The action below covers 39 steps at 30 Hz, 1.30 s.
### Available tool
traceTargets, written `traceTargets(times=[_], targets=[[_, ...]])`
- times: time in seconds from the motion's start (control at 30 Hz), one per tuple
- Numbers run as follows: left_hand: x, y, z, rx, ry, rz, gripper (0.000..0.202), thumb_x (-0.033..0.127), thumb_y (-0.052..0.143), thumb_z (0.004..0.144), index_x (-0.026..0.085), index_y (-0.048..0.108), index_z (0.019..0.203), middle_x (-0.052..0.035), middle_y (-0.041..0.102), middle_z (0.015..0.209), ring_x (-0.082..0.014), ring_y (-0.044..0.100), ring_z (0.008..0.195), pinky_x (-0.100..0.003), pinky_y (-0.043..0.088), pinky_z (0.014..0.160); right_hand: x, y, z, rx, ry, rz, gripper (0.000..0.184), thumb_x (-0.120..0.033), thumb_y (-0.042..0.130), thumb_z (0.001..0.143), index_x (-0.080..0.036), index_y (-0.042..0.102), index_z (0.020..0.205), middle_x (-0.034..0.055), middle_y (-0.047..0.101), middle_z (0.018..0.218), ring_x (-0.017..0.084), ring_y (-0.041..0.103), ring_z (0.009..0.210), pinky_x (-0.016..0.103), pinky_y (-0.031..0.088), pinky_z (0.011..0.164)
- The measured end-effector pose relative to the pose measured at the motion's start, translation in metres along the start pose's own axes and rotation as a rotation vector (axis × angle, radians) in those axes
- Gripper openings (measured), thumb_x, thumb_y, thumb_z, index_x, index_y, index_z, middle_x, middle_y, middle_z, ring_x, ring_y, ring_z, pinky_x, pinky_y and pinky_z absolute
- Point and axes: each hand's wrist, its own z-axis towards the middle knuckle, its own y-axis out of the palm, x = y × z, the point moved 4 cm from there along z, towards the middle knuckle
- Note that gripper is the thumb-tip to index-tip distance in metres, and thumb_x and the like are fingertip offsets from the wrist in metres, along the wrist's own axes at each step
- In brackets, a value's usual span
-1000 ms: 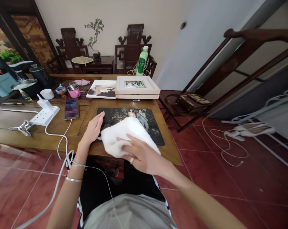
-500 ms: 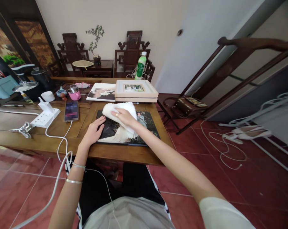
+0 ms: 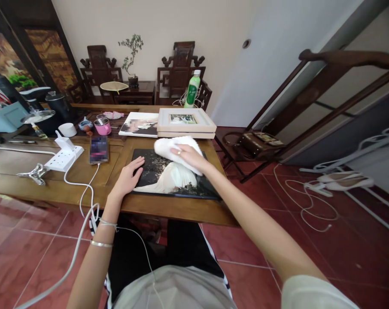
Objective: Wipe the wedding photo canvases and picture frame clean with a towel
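A large dark photo print lies flat on the wooden table in front of me. My right hand presses a white cloth against the far part of the print, fingers closed over the cloth. My left hand rests flat on the print's near left corner, fingers spread, holding nothing.
Two stacked framed pictures and another print lie just beyond. A phone, a white power strip, a pink cup and a green bottle stand on the table. Cables trail over the table edge and the tiled floor.
My right hand has carried the cloth from the print's near edge to its far edge, then a little to the right. My left hand has stayed on the near left corner.
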Motion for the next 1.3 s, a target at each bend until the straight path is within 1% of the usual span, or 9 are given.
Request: traceTargets(times=[0.2,0.3,0.43,0.57,0.67,0.83,1.03,1.17,1.3], targets=[[-0.001,0.0,0.001,0.002,-0.001,0.005,0.039,0.029,0.044,0.092,0.014,0.062,0.124,-0.0108,0.056,0.137,-0.0219,0.047,0.132,-0.042,0.032,0.115,0.041,-0.048,-0.04,0.121,-0.019,-0.145,0.043,-0.052,0.046,0.085,-0.016,0.069,0.088,0.0118,0.069,0.113,0.031,0.056,0.114,0.045,0.037,0.102],[-0.001,0.0,0.001,0.004,-0.001,0.009,0.039,0.03,0.044,0.092,0.016,0.062,0.124,-0.0098,0.056,0.137,-0.0218,0.047,0.132,-0.043,0.033,0.114,0.034,-0.043,-0.075,0.027,-0.063,-0.231,0.04,-0.052,0.043,0.087,-0.02,0.064,0.074,0.008,0.071,0.1,0.033,0.056,0.114,0.046,0.04,0.098],[-0.002,0.0,0.001,0.005,0.0,0.019,0.039,0.03,0.044,0.092,0.016,0.062,0.124,-0.0102,0.056,0.137,-0.0222,0.047,0.132,-0.043,0.033,0.114,0.007,-0.029,-0.139,-0.069,-0.087,-0.282,0.033,-0.046,0.045,0.089,-0.023,0.064,0.073,0.0086,0.069,0.113,0.034,0.04,0.134,0.051,0.037,0.103],[-0.001,0.0,0.001,-0.001,0.006,0.023,0.041,0.03,0.043,0.092,0.012,0.062,0.124,-0.0121,0.055,0.137,-0.0222,0.047,0.132,-0.041,0.033,0.114,-0.02,-0.016,-0.184,-0.196,-0.121,-0.277,0.024,-0.041,0.049,0.088,-0.026,0.067,0.08,0.0074,0.068,0.117,0.033,0.041,0.134,0.049,0.042,0.1],[-0.001,0.0,0.001,-0.005,0.004,0.019,0.04,0.031,0.043,0.093,0.015,0.062,0.124,-0.0105,0.055,0.138,-0.0219,0.047,0.133,-0.042,0.032,0.115,-0.026,-0.014,-0.176,-0.197,-0.132,-0.262,0.025,-0.041,0.049,0.089,-0.025,0.067,0.081,0.0078,0.07,0.11,0.033,0.049,0.126,0.048,0.045,0.096],[-0.002,0.0,0.001,-0.009,0.003,0.009,0.04,0.033,0.043,0.093,0.017,0.062,0.124,-0.0098,0.055,0.138,-0.0221,0.046,0.133,-0.043,0.032,0.115,-0.001,-0.03,-0.102,-0.104,-0.107,-0.196,0.039,-0.049,0.042,0.091,-0.021,0.063,0.073,0.0052,0.07,0.085,0.028,0.063,0.09,0.041,0.046,0.087],[-0.002,-0.001,0.001,-0.007,0.0,0.015,0.039,0.033,0.044,0.093,0.017,0.062,0.123,-0.0094,0.056,0.137,-0.0221,0.046,0.133,-0.043,0.032,0.115,0.036,-0.05,-0.031,0.075,-0.034,-0.12,0.038,-0.05,0.045,0.085,-0.018,0.065,0.086,0.0081,0.07,0.101,0.029,0.059,0.099,0.038,0.041,0.092],[-0.001,-0.001,0.001,-0.005,0.002,0.011,0.039,0.031,0.045,0.092,0.014,0.062,0.123,-0.011,0.056,0.137,-0.0222,0.047,0.132,-0.041,0.032,0.115,0.032,-0.044,-0.049,0.1,-0.008,-0.156,0.037,-0.05,0.045,0.085,-0.019,0.064,0.081,0.0085,0.07,0.099,0.03,0.059,0.102,0.041,0.042,0.092],[-0.001,0.0,0.002,-0.004,0.003,0.013,0.039,0.03,0.045,0.092,0.015,0.062,0.123,-0.0107,0.056,0.137,-0.0226,0.047,0.132,-0.041,0.032,0.115,0.014,-0.031,-0.112,0.028,-0.022,-0.195,0.035,-0.049,0.043,0.087,-0.022,0.061,0.073,0.0081,0.07,0.098,0.034,0.053,0.117,0.046,0.039,0.099]])
